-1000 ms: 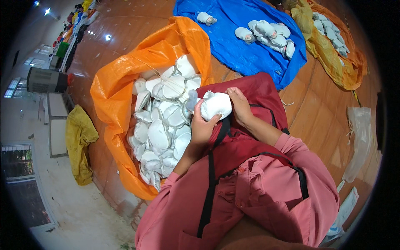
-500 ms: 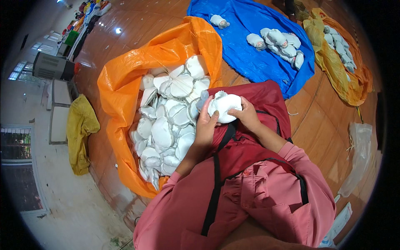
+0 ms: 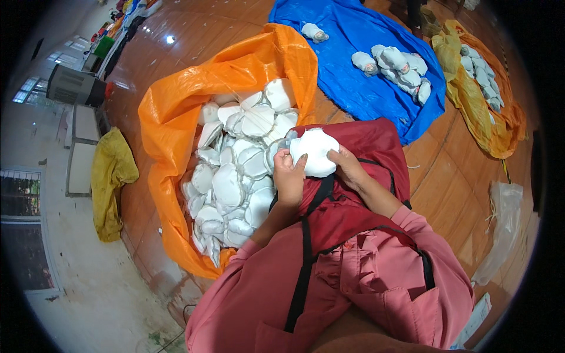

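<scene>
Over my lap, a white, rounded piece [image 3: 315, 152], soft-looking like a padded fabric shape, is held between my two hands. My left hand [image 3: 289, 176] closes on its left edge, thumb on top. On the opposite edge, my right hand [image 3: 349, 169] pinches it with the thumb over the front. Greyish, see-through material [image 3: 285, 143] shows just beside my left fingers. Left of my knees stands an open orange sack [image 3: 162, 141], its rim rolled down around many similar white pieces [image 3: 228, 185]. Dark red cloth [image 3: 376, 138] with black straps covers my lap.
Beyond my lap, a blue sheet [image 3: 347, 88] bears several whitish bundles [image 3: 402, 66]. A yellow-orange sack [image 3: 471, 123] with more bundles lies at far right. Clear plastic [image 3: 500, 229] rests on the tiled floor. A yellow sack [image 3: 112, 182] is by the left wall.
The white piece has turned in my hands and now shows a broader, smoother face. My fingers have shifted along its edges. The view has tilted slightly.
</scene>
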Demonstrator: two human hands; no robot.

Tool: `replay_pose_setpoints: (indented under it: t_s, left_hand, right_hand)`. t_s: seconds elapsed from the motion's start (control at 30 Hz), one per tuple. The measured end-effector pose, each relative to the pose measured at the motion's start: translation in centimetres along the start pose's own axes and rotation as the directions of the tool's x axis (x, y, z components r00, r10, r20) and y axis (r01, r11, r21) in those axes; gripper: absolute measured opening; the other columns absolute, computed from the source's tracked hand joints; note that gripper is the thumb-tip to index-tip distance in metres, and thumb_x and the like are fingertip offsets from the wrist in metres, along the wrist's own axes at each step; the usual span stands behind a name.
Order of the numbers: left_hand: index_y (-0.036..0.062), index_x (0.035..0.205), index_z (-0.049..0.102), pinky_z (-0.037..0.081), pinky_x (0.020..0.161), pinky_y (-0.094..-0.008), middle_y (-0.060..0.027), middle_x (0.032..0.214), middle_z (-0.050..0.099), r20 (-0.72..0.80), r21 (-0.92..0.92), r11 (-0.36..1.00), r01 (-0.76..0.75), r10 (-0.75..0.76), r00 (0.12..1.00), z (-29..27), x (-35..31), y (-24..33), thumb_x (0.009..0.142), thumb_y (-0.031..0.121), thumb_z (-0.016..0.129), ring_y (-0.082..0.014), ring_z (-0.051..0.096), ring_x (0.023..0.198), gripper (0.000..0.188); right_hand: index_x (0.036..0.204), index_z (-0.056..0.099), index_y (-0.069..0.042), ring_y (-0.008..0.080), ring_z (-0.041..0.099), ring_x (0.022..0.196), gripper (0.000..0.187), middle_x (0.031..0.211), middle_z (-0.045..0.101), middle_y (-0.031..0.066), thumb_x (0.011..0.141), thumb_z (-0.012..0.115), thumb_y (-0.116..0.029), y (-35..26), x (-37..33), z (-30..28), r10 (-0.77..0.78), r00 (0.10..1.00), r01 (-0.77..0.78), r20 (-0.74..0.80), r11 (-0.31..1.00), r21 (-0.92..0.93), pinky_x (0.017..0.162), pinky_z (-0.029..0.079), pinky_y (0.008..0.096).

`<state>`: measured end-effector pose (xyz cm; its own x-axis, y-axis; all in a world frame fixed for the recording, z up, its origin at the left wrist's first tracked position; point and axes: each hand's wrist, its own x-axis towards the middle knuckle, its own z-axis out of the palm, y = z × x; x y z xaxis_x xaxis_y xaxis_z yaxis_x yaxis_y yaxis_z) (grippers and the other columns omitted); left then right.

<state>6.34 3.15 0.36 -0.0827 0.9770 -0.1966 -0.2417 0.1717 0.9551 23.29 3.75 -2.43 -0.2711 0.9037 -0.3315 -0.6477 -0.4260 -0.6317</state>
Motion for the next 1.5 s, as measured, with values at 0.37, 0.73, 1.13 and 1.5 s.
replay_pose_setpoints:
  t_s: [0.37, 0.73, 1.13, 1.5]
  left_hand:
    - [0.0009, 0.106, 0.062, 0.048, 0.077, -0.0473, -0.0267, 0.093, 0.064, 0.297, 0.864, 0.453, -0.217, -0.112, 0.948, -2.1, 0.7, 1.9, 0.093, 0.029, 0.058, -0.0442, 0.061, 0.089, 0.032]
    - [0.0027, 0.14, 0.036, 0.042, 0.106, -0.0419, -0.0119, 0.137, 0.05, 0.378, -0.577, 0.683, 0.448, -0.263, 0.888, -1.5, -0.5, 2.5, 0.098, 0.019, 0.058, -0.0245, 0.049, 0.128, 0.05]
    - [0.0025, 0.132, 0.045, 0.042, 0.099, -0.0324, -0.0083, 0.121, 0.059, 0.131, -0.278, 0.926, 0.257, -0.228, 0.965, -1.6, 0.8, 2.6, 0.086, 0.011, 0.073, -0.0196, 0.057, 0.111, 0.054]
    - [-0.0002, 0.121, 0.054, 0.051, 0.085, -0.0307, -0.0103, 0.112, 0.064, 0.112, 0.0, 0.986, 0.169, -0.168, 0.979, -1.4, 1.1, 2.1, 0.08, 0.005, 0.077, -0.018, 0.064, 0.097, 0.047]
  right_hand:
    - [0.132, 0.051, 0.002, 0.0181, 0.06, 0.106, 0.048, 0.119, 0.062, 0.0092, 0.09, 0.068, -0.014, 2.1, -0.3, -0.7, 0.018, 0.998, -0.034, -0.066, 0.967, -0.253, 0.093, 0.047, 0.0312]
    - [0.135, 0.046, 0.0, 0.0194, 0.057, 0.114, 0.051, 0.126, 0.058, 0.0078, 0.091, 0.067, -0.016, 2.0, -0.1, -0.1, -0.182, 0.973, 0.184, 0.139, 0.983, 0.001, 0.099, 0.045, 0.0336]
    - [0.119, 0.062, 0.0, 0.0135, 0.059, 0.099, 0.044, 0.108, 0.066, 0.0045, 0.082, 0.076, -0.018, 1.2, -0.1, -1.4, -0.118, 0.986, 0.165, 0.116, 0.77, -0.617, 0.089, 0.048, 0.031]
    - [0.13, 0.049, -0.002, 0.013, 0.056, 0.104, 0.053, 0.116, 0.06, 0.0034, 0.086, 0.072, -0.018, 0.5, 0.0, -0.7, 0.023, 0.988, 0.076, 0.153, 0.79, -0.609, 0.092, 0.046, 0.0295]
